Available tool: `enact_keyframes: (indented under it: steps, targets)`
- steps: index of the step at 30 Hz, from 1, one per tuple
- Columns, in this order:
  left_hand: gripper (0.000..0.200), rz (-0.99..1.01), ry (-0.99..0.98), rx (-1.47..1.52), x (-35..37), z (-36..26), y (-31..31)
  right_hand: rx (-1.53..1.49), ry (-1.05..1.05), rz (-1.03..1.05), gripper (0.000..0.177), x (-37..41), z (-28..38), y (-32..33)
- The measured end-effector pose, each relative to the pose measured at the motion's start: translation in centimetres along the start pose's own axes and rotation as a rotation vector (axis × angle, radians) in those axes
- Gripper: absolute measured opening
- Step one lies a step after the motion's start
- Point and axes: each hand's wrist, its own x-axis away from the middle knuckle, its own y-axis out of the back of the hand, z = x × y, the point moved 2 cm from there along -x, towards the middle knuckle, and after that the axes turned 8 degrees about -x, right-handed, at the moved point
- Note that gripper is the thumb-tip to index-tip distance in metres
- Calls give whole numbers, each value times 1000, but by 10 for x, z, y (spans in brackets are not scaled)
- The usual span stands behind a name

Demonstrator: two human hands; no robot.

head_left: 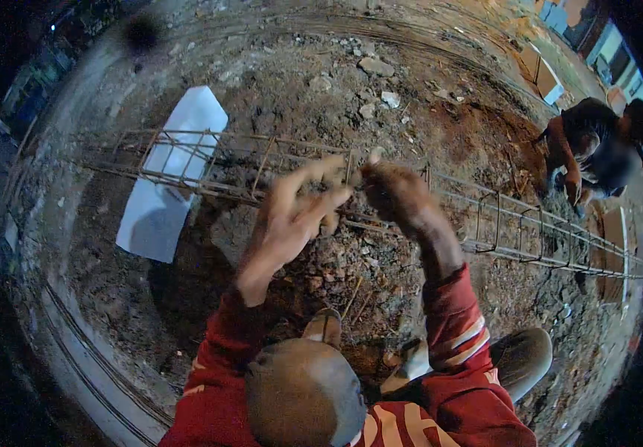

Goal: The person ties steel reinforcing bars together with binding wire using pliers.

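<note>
A long rebar cage (511,231) of thin steel bars with square stirrups runs across the view, just above the dirt. My left hand (288,212) is over the middle of it, fingers apart and pointing to a stirrup (350,170); nothing shows in its grip. On the other side of that stirrup is my right hand (402,195), its fingers curled and somewhat blurred. Whatever those fingers may hold is too small and dark to make out. Both hands hide part of the bars.
A white board (154,223) lies under the cage at left. Another person (593,153) crouches at the far right by the cage, near a brown-faced block (614,253). Loose stones (376,67) dot the rough soil. Long rods (98,350) lie at lower left.
</note>
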Motion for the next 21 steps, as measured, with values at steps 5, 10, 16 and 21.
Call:
enact_keyframes:
  steps: [5, 10, 16, 21]
  targets:
    - [34, -72, -134, -55, -66, -65, -28, -39, 232, 75, 38, -19, -53, 3]
    - [28, -122, -250, -142, -97, -121, -39, -108, 185, 28, 36, 5, 8, 7]
    - [27, -98, -181, 43, -169, -169, -4, -241, 746, -294, 32, 41, 76, 38]
    - [13, -31, 72, 268, -216, -239, 5, -308, 775, -52, 31, 95, 116, 27]
